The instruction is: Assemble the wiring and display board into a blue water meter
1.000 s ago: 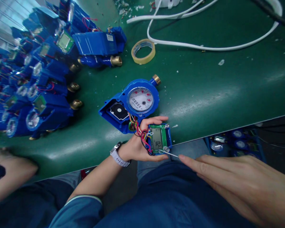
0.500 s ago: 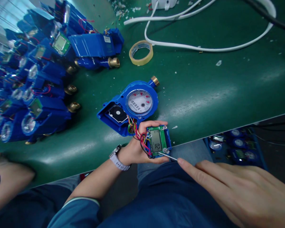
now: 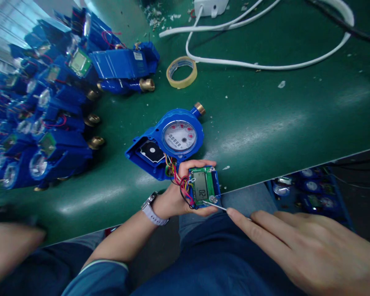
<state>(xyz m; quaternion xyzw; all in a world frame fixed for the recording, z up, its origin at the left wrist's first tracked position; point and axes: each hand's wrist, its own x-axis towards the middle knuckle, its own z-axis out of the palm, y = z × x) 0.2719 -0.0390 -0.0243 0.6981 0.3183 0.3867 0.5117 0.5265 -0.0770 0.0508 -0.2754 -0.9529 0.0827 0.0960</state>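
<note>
My left hand (image 3: 180, 197) is wrapped round a green circuit board with a display (image 3: 200, 187), seated in a blue holder. Coloured wires (image 3: 185, 187) run from the board to an open blue water meter (image 3: 180, 135) lying on the bench, its round dial face up. In my right hand (image 3: 283, 238) is a thin metal rod like a screwdriver shaft (image 3: 216, 205); its handle is hidden by the hand. The tip meets the lower edge of the board, beside the display. My index finger lies along the rod.
Many blue water meters (image 3: 64, 144) crowd the bench's left side. A tape roll (image 3: 181, 73) and a white cable (image 3: 253, 65) lie farther back on the green bench (image 3: 280, 119). Another person's arm (image 3: 12, 246) shows at lower left. More meters sit in a blue crate (image 3: 314, 193) below the edge.
The view has shifted slightly. Both hands keep their hold, with the rod tip still at the board's lower edge. The other person's arm at lower left has moved.
</note>
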